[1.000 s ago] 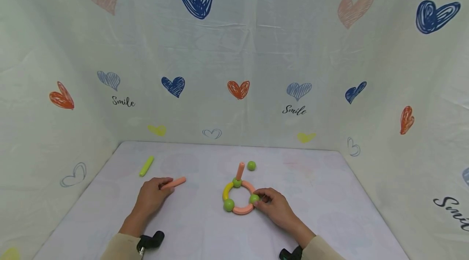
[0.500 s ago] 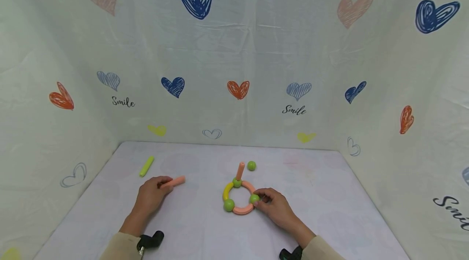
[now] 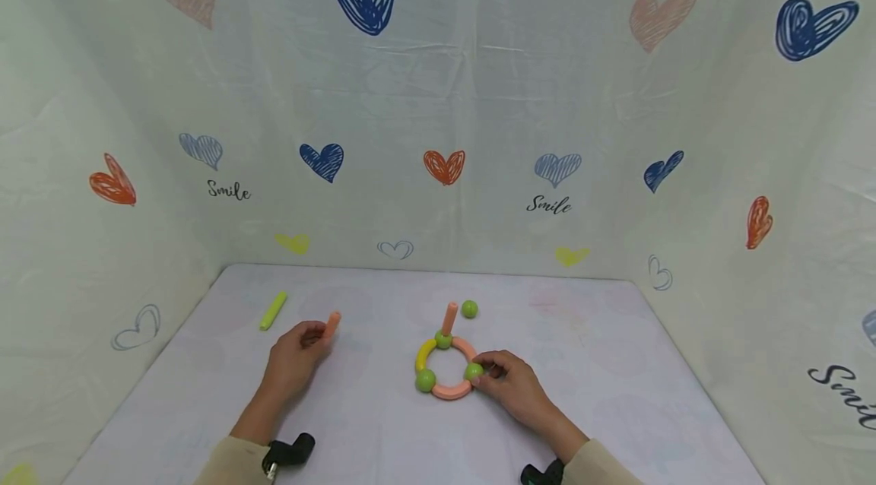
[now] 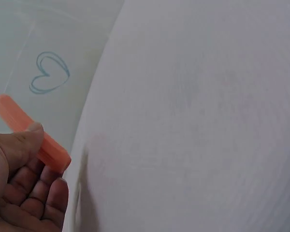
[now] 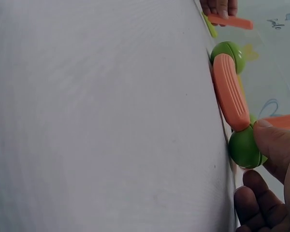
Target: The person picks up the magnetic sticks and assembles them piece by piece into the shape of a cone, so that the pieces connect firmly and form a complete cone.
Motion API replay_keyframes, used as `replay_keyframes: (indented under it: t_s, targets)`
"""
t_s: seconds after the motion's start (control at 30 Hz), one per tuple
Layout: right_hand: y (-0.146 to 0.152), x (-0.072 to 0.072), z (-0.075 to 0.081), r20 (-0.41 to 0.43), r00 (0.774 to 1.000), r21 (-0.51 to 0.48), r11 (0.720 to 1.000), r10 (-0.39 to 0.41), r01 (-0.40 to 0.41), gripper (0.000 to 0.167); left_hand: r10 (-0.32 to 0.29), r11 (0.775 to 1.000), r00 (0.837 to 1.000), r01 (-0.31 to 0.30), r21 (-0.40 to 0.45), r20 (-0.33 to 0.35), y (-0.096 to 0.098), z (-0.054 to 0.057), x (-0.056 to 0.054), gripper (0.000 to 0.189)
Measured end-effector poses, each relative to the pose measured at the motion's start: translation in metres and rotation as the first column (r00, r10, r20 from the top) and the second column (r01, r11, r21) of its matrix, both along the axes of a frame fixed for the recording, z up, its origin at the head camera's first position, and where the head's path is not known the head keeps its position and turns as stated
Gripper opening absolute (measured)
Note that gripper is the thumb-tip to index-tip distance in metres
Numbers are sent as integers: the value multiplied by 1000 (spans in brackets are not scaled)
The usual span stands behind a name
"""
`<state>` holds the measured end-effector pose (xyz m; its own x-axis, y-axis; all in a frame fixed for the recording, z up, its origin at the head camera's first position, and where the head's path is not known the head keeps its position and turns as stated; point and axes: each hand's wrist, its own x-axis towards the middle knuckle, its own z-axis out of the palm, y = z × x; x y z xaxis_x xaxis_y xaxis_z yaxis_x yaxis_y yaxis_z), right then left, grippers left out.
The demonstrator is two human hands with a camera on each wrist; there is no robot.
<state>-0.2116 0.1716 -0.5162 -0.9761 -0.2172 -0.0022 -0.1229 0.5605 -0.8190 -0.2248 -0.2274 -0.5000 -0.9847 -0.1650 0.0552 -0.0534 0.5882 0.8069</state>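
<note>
White table (image 3: 369, 432) bears ball-and-rod ring (image 3: 452, 392), loose green ball (image 3: 469, 309), lime stick (image 3: 274, 311).

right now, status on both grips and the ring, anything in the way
Left grip pinching peach rod. Right grip holding ring by right green ball. Ring on tabletop. Loose green ball beyond, seemingly not in the way.

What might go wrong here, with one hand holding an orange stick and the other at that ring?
The loose green ball lies behind the ring with no hand on it, so a nudge might send it rolling.

The upright stick stands on the ring's far side; a passing hand could knock it.

The left hand pinches the held stick between thumb and fingers, so it could slip or turn.
</note>
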Motion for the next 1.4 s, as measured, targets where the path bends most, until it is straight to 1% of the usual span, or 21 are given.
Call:
replay_keyframes:
  t_s: [0.17, 0.27, 0.47, 0.6, 0.73, 0.83, 0.97, 1.0, 1.13, 1.27, 1.4]
  targets:
    - [-2, 0, 0, 1, 1000, 3, 1000, -5, 5, 31, -16, 999, 1000, 17, 49, -19, 11, 1, 0, 31]
    - [-3, 1, 0, -8, 1000, 2, 1000, -9, 9, 31, -29, 994, 999, 32, 100, -34, 19, 2, 3, 32]
    - [-3, 1, 1, -15, 1000, 10, 1000, -9, 9, 31, -50, 974, 998, 58, 220, -44, 35, 5, 7, 32]
    - [-4, 1, 1, -16, 1000, 29, 1000, -4, 5, 31, -65, 962, 996, 79, 263, -60, 47, 5, 7, 32]
    - [-5, 0, 1, -39, 999, 57, 998, -2, 4, 30, -78, 953, 995, 94, 288, -67, 61, 3, 7, 31]
    - [-5, 1, 1, -44, 999, 61, 998, -3, 6, 29, -90, 946, 993, 108, 305, -71, 74, 2, 9, 30]
    - [-5, 1, 1, -42, 999, 56, 998, -7, 9, 29, -119, 939, 990, 138, 316, -81, 91, 3, 13, 28]
    - [-5, 1, 1, -43, 999, 56, 998, -6, 9, 29, -131, 939, 987, 152, 308, -89, 95, 3, 14, 28]
    - [-4, 1, 1, -49, 999, 53, 999, -6, 8, 29, -166, 931, 983, 180, 318, -71, 110, 3, 15, 27]
    - [-4, 1, 0, -54, 999, 44, 999, 2, 1, 28, -196, 928, 979, 201, 314, -49, 123, 1, 17, 27]
    - [-4, 0, -1, -56, 998, 36, 999, 7, -5, 27, -224, 923, 973, 229, 309, -52, 131, 1, 20, 26]
